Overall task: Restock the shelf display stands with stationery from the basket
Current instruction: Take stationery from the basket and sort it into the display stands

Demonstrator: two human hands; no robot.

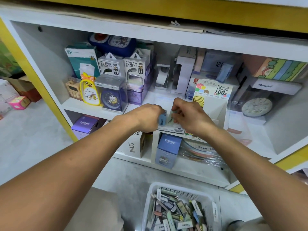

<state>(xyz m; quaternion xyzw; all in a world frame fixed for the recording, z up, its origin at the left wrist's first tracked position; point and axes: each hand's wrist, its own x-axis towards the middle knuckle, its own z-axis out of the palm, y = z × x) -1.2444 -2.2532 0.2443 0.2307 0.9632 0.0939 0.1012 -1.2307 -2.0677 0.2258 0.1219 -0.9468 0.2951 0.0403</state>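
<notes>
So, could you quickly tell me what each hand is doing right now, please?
Left hand: grips a small blue lead case.
Right hand: pinches a small pale green lead case.

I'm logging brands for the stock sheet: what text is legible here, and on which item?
"POWER BANK": two white hanging boxes.
"CRUHRE": purple box, blue box.
"DIY": white carton.
"2B": white display stand's front label.
"0.7", "HB", "100": stand's header card.
Too blurred: labels in the white basket.
</notes>
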